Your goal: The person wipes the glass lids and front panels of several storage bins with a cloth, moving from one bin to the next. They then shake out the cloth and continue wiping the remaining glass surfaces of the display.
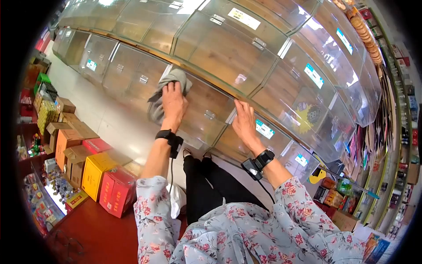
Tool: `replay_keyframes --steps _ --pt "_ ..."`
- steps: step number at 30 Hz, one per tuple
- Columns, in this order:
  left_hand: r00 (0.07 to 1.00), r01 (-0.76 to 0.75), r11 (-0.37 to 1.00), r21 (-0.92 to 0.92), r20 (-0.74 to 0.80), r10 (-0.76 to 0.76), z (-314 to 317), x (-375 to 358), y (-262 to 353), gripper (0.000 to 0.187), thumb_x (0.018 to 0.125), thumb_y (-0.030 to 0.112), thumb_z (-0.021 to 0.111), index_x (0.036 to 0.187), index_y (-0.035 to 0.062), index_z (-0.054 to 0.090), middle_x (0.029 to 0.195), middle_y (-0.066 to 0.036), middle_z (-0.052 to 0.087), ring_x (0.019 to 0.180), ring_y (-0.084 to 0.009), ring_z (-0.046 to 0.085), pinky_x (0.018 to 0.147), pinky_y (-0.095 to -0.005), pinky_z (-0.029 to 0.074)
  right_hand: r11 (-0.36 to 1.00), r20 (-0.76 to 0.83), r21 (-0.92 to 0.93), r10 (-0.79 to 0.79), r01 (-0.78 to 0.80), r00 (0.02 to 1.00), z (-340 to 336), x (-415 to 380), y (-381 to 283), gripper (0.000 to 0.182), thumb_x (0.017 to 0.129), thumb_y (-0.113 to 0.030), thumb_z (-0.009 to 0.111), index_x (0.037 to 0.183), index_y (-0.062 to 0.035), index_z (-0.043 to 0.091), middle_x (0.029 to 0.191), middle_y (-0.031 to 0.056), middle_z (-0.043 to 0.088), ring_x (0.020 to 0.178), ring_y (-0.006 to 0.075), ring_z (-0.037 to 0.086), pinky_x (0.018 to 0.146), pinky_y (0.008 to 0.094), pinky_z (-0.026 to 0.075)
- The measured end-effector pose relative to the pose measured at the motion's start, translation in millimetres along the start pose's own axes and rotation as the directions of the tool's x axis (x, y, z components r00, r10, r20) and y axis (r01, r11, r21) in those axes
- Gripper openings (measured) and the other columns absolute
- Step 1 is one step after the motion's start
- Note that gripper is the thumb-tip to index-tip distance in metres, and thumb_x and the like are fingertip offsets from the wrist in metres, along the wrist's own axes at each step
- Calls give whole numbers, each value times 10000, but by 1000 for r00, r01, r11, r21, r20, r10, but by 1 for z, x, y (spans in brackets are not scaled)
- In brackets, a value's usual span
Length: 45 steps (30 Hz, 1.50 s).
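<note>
A grey cloth (179, 77) lies bunched under my left hand (174, 102), whose fingers press on it at the upper edge of a clear display bin (206, 105). Part of the cloth hangs down to the left of that hand. My right hand (244, 121) rests at the bin's top edge further right, fingers bent over the frame beside a blue-and-white label (265, 129). Nothing shows between its fingers, which are held close together.
More clear bins (228, 48) rise in tiers ahead. At the left, cardboard boxes (70, 143), a yellow box (96, 176) and a red box (116, 191) stand along the aisle. Packed goods (332, 198) and a thin rod with a teal tip (372, 195) are at the right.
</note>
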<state>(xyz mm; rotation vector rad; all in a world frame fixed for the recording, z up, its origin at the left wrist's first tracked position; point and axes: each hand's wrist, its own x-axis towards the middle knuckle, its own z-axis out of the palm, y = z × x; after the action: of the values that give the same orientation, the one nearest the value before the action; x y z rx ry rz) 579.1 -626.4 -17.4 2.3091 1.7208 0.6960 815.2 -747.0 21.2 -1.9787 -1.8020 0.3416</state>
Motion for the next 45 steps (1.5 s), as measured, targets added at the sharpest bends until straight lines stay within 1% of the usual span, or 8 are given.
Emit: replay_keyframes --steps 4,8,19,26,29,32,36,45 --pt "971 -229 967 -114 -101 218 24 -30 49 389 709 41 612 1098 23 595 1105 -161 572 1072 -357 521 949 -456 429 999 -8 -8 -43 43 999 0 3 6 543 780 81 498 1316 -4 534 1205 136 549 1064 358 508 901 452 455" --pt "927 -340 894 -291 58 371 22 -55 110 353 706 40 618 1059 54 602 1045 -115 570 1032 -319 517 878 -401 428 999 14 -16 -41 42 999 0 5 9 537 786 80 487 1314 -6 527 1191 152 551 1048 373 510 899 456 452" --pt "903 -350 925 -145 209 375 -6 -167 77 312 799 114 571 1106 63 585 1097 -94 575 1070 -256 526 913 -363 401 998 59 -57 -29 33 998 -1 5 10 544 795 78 484 1327 -24 534 1216 149 549 1090 370 500 924 449 456" --pt "954 -274 949 -153 81 288 10 -89 87 395 772 141 640 1153 60 573 1178 -116 561 1126 -283 507 915 -434 390 996 66 -82 -42 47 997 -1 7 8 538 808 69 485 1333 -38 539 1233 142 542 1116 369 497 941 443 462" --pt "981 -142 987 -78 122 151 23 -77 58 411 793 147 619 1189 44 572 1221 -135 553 1167 -304 498 961 -502 386 994 95 -92 -44 53 995 -1 8 13 540 813 69 481 1338 -45 535 1243 141 535 1122 372 492 950 444 459" --pt "987 143 983 112 -90 -133 27 -61 3 372 847 163 594 1197 40 575 1237 -160 564 1202 -342 495 1063 -571 357 998 91 -51 -42 47 995 -2 7 12 543 812 71 481 1339 -48 532 1246 139 530 1124 373 488 958 446 454" --pt "913 364 931 15 -203 -354 22 -41 -34 369 816 146 618 1138 -27 563 1164 -205 555 1113 -388 502 970 -512 405 996 55 -69 -47 51 997 1 5 15 544 809 70 486 1338 -47 533 1245 138 530 1123 373 486 964 449 448" --pt "973 -160 942 -296 112 200 15 -168 85 371 729 26 604 1100 26 603 1112 -166 573 1109 -349 539 988 -466 422 999 76 -42 -21 25 997 2 7 13 547 817 61 485 1352 -44 527 1254 152 523 1135 381 479 980 459 435"
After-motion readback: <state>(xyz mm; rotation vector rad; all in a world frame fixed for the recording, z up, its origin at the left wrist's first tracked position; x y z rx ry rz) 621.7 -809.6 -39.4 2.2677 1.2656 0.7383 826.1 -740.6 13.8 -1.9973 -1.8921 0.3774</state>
